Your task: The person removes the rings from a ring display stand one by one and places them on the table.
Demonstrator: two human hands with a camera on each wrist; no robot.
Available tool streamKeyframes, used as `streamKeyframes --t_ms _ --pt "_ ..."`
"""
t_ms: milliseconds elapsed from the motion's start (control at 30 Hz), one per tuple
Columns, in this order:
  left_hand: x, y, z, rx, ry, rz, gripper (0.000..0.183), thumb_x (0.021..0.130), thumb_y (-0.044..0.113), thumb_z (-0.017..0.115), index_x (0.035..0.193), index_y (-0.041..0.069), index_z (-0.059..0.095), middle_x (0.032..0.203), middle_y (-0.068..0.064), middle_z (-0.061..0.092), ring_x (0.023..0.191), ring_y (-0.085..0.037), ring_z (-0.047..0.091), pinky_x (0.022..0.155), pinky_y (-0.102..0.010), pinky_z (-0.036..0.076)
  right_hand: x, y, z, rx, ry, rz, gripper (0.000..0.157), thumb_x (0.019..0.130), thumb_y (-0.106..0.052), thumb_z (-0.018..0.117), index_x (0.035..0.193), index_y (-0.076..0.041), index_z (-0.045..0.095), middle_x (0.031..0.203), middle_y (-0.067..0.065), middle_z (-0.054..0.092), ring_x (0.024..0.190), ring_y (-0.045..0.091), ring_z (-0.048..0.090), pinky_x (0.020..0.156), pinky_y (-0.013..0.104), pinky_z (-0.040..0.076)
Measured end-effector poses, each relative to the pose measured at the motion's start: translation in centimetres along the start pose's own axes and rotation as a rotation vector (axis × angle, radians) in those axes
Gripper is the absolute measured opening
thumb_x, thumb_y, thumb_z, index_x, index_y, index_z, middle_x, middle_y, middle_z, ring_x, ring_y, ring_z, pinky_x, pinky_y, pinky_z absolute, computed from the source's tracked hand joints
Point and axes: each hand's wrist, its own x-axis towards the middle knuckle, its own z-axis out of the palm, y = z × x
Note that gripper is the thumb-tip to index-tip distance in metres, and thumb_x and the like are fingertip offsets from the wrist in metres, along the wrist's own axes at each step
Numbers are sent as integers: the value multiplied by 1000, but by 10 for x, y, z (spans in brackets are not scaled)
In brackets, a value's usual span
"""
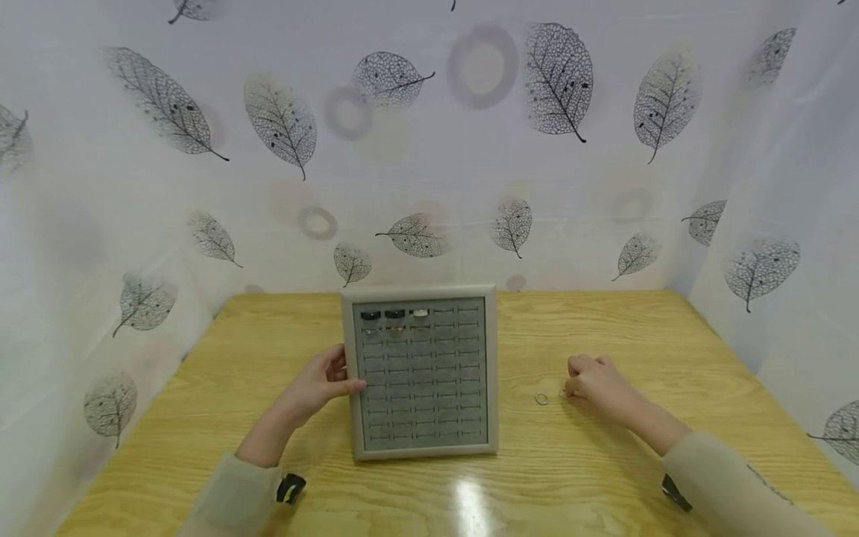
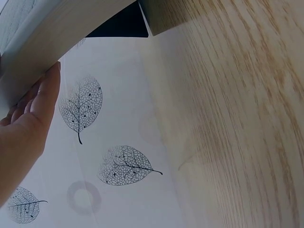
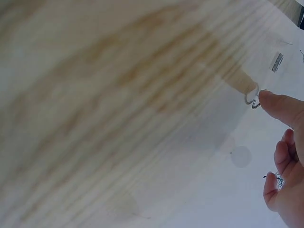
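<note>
A grey ring display board [image 1: 492, 373] with a pale frame stands tilted up on the table. My left hand [image 1: 314, 386] grips its left edge, thumb on the front and fingers behind. In the top row sit two dark rings [image 1: 394, 314] and a white ring [image 1: 420, 313]; thinner rings [image 1: 396, 328] lie in the row below, hard to make out. To the right, my right hand [image 1: 604, 386] pinches a small silver ring [image 3: 251, 99] at the thumb tip, just above the table. Another thin ring [image 1: 541, 399] rests on the wood beside that hand.
The wooden table [image 1: 282, 321] meets a white curtain [image 1: 429, 164] printed with leaf shapes at the back and sides. A dark support [image 2: 121, 23] shows behind the board in the left wrist view.
</note>
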Motion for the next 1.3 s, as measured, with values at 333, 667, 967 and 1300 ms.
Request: streamKeyframes --t_ms 333,667,967,1300 --pt "1 -2 0 -2 1 -2 69 79 13 67 133 -5 27 123 -23 43 112 -34 44 86 -38 43 -3 -1 4 1 23 -15 15 62 -10 78 64 -20 68 69 -12 32 63 8 32 56 30 23" --pt "0 -1 0 -2 2 -4 70 80 14 66 133 -6 25 125 -24 41 114 -36 41 87 -39 42 -4 0 1 3 13 -29 13 63 -11 78 67 -20 68 69 -11 33 62 7 31 56 29 21" --pt "0 -4 0 7 4 -3 73 79 16 67 134 -5 24 126 -24 40 115 -36 41 87 -39 42 0 -7 -11 -5 98 20 18 59 -14 80 72 -13 67 68 -11 33 61 7 31 56 27 22" --pt "0 -4 0 -5 0 9 71 80 15 66 134 -5 25 125 -24 41 113 -35 43 87 -40 42 12 -14 -28 -28 261 -47 22 77 -29 68 84 -8 67 69 -5 38 60 10 32 53 25 23"
